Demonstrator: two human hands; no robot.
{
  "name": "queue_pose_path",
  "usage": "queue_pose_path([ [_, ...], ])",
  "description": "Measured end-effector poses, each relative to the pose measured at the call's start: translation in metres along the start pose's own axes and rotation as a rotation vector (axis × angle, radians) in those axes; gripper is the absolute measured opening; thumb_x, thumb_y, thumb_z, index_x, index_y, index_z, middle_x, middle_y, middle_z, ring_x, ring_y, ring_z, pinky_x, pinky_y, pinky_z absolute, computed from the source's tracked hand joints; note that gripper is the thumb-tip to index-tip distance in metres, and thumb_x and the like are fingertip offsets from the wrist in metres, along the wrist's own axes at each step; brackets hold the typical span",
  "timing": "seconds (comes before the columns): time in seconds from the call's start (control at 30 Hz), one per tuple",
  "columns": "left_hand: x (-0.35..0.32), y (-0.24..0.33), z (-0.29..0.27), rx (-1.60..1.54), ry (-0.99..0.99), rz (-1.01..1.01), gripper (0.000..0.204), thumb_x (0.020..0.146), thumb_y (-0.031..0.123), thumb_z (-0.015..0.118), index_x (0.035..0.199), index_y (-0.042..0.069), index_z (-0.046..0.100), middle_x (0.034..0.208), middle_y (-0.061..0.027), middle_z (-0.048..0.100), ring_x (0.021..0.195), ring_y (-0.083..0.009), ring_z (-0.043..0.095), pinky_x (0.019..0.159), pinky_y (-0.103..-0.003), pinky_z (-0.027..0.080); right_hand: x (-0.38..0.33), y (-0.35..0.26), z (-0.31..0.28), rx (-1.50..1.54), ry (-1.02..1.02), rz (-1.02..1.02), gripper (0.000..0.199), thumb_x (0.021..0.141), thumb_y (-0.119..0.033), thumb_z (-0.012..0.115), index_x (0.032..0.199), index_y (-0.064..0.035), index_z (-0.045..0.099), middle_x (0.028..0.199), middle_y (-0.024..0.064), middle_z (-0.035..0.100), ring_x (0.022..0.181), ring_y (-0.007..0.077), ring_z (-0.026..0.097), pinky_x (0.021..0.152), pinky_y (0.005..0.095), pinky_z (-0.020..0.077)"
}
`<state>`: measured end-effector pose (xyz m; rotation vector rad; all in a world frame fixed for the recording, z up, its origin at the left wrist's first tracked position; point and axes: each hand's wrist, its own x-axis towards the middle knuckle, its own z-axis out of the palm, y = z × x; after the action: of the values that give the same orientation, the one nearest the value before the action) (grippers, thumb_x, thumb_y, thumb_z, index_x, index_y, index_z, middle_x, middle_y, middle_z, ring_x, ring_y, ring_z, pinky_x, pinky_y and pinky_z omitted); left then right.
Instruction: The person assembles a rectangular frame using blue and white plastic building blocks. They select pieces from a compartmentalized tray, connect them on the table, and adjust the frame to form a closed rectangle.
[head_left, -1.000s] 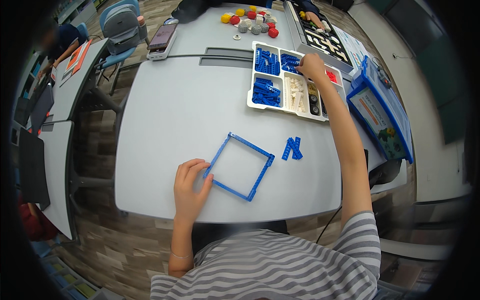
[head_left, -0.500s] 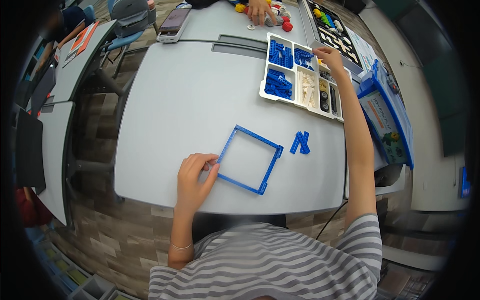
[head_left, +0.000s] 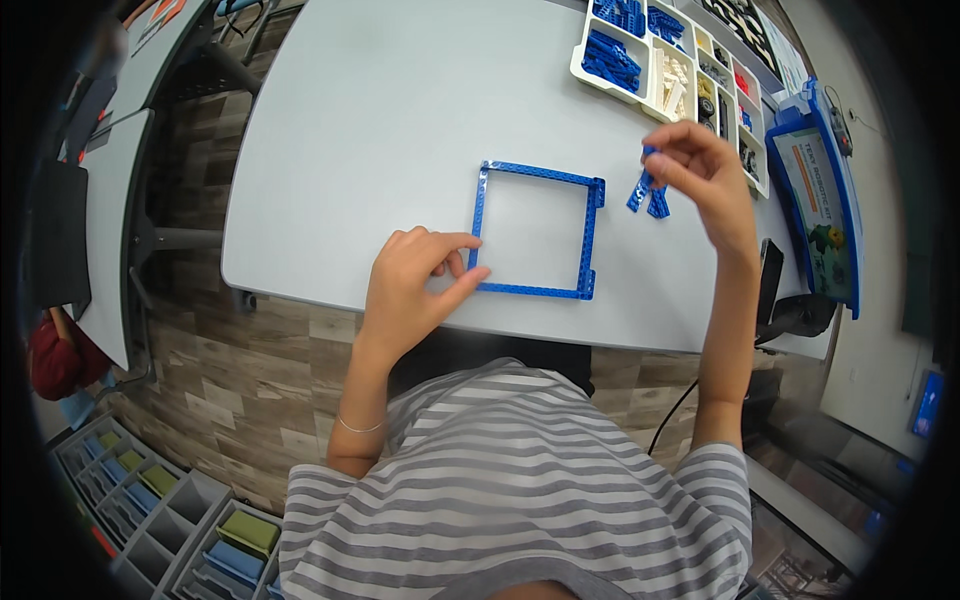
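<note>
A square frame of blue studded building-brick beams (head_left: 588, 240) lies flat near the table's front edge, with small blue pieces jutting out at its two right corners. My left hand (head_left: 415, 280) is at its lower left corner, thumb and index finger on the left beam. My right hand (head_left: 705, 180) hovers to the right of the frame, its thumb and fingers closed on a small blue building piece (head_left: 650, 151), mostly hidden by the fingertips. Just below those fingers lie loose blue beams (head_left: 657, 206), partly covered by the hand.
A white sorting tray (head_left: 625, 94) with blue, white and other pieces sits at the far right. Beside the table's right side stands a blue-framed kit box (head_left: 825, 200). Grey storage bins (head_left: 180, 510) are on the floor at lower left, and another table (head_left: 120, 240) stands to the left.
My right hand has come back from the tray to the loose beams, a small blue piece in its fingers. My left hand stays at the frame. The view has shifted.
</note>
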<state>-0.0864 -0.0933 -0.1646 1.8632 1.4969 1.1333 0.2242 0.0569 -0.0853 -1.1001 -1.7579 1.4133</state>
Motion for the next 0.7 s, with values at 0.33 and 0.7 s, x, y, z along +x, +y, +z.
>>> queue_pose_path([
  [0.33, -0.002, -0.004, 0.002, 0.111, -0.118, 0.190, 0.029, 0.074, 0.027, 0.090, 0.092, 0.013, 0.073, 0.074, 0.0038, 0.063, 0.073, -0.0161, 0.059, 0.067, -0.031, 0.043, -0.040, 0.013, 0.059, 0.238, -0.065, 0.129, 0.017, 0.092, 0.001, 0.075, 0.107, 0.0000, 0.066, 0.102, 0.0094, 0.072, 0.086, 0.0143, 0.070, 0.080, 0.0271, 0.0577],
  [0.7, -0.005, -0.009, 0.006, 0.124, -0.042, 0.191, 0.028, 0.072, 0.021, 0.091, 0.090, 0.011, 0.072, 0.077, -0.0006, 0.065, 0.072, -0.0193, 0.061, 0.064, -0.033, 0.046, -0.049, 0.000, 0.140, -0.045, -0.197, -0.026, 0.017, 0.086, 0.009, 0.072, 0.101, 0.0019, 0.072, 0.106, 0.0113, 0.070, 0.096, 0.0213, 0.071, 0.084, 0.0296, 0.0611],
])
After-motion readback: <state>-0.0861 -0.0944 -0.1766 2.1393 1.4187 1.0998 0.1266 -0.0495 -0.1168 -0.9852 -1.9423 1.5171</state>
